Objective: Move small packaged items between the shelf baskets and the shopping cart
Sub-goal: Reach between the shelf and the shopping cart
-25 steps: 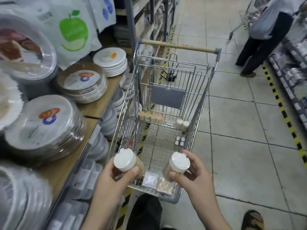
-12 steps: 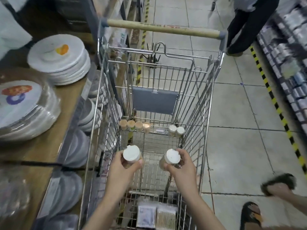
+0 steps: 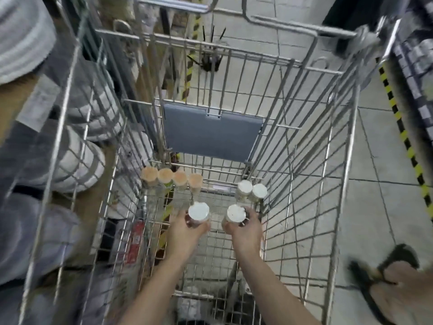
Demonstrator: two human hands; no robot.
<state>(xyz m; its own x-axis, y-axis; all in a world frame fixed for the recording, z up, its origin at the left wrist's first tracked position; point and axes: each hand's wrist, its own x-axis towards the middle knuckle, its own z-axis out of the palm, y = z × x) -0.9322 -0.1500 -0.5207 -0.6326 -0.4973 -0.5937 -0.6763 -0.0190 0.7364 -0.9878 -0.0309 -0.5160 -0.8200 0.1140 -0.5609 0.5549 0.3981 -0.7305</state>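
Jars, white-lidded — four: one gripped upright in the left hand (image 3: 185,233), one in the right hand (image 3: 246,231), both low inside the cart (image 3: 311,160); two (image 3: 251,191) standing at its far right corner. Tan-topped jars (image 3: 172,177) — four, in a row at far left. Since a second ago both hands have gone from the cart's near rim deep into the basket. Grey flap (image 3: 210,134) behind; stacked plates (image 3: 77,160) left, beyond the wire; sandalled foot (image 3: 389,285) right.

Jars (image 3: 172,180) at cart (image 3: 304,141) far end — shelf (image 3: 28,141) left
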